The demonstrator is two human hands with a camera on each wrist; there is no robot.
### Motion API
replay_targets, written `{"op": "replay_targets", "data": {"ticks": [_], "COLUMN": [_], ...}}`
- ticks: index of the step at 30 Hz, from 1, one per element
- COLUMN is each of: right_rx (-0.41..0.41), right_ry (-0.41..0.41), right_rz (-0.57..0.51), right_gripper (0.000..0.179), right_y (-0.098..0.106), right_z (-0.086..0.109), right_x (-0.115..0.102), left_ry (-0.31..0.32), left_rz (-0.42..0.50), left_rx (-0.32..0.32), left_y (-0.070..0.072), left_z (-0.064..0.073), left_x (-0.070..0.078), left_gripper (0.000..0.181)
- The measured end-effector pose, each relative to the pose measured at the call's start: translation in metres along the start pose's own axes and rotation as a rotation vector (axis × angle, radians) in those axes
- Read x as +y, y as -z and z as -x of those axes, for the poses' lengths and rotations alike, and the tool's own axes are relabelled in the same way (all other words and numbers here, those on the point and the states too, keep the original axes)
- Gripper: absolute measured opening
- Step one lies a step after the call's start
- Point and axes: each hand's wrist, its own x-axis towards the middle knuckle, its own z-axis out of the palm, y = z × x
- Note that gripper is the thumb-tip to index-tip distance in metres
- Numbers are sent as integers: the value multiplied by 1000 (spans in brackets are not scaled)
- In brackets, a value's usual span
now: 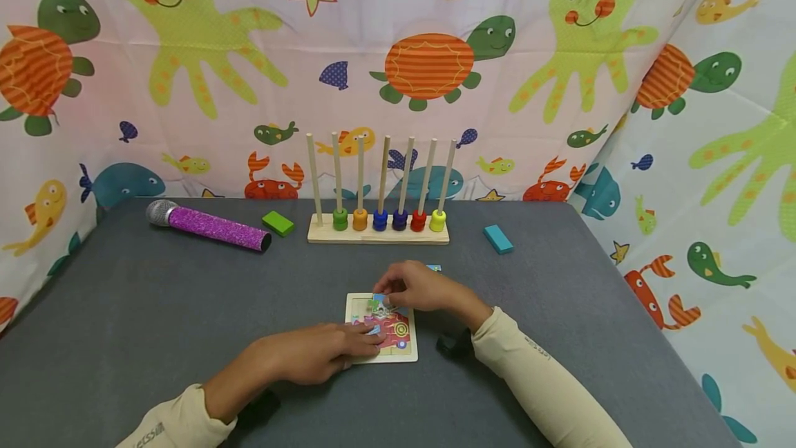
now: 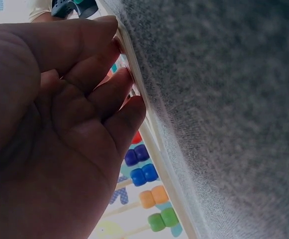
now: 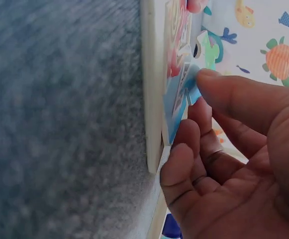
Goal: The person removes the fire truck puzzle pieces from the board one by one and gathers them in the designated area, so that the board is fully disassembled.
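A square wooden puzzle tray [image 1: 398, 359] with a picture of a red vehicle lies on the table. My left hand [image 1: 314, 352] rests its fingertips on the picture's left part; in the left wrist view its fingers [image 2: 117, 94] look fairly straight against the tray. With thumb and fingers, my right hand [image 1: 425, 287] pinches a puzzle piece [image 3: 207, 52] coloured blue, green and white. That piece is tilted up from the tray at its far side. Just beyond the right hand lies another small blue piece [image 1: 434, 268], partly hidden by it.
Behind the tray stands a wooden peg stand [image 1: 379, 238] with upright rods and coloured beads. A purple glittery microphone [image 1: 218, 228] and a green block [image 1: 278, 223] lie left of it, a blue block [image 1: 498, 239] right. A sea-animal printed curtain [image 1: 348, 12] hangs behind the grey table.
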Motion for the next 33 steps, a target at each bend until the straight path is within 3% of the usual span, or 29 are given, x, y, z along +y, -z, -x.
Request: {"op": "replay_targets", "data": {"ticks": [4, 21, 33], "right_rx": [-10, -34, 46], "right_ry": [-21, -29, 17], "right_rz": [37, 17, -47], "right_gripper": [15, 3, 18], "right_y": [0, 6, 15], "right_z": [1, 6, 12], "right_x": [0, -6, 15], "left_ry": [-2, -10, -9], "left_rz": [-4, -2, 8], "left_rx": [-2, 6, -6], "left_y": [0, 0, 0], "left_z": [-1, 0, 0], "left_x": [0, 0, -2], "left_gripper": [44, 46, 47]}}
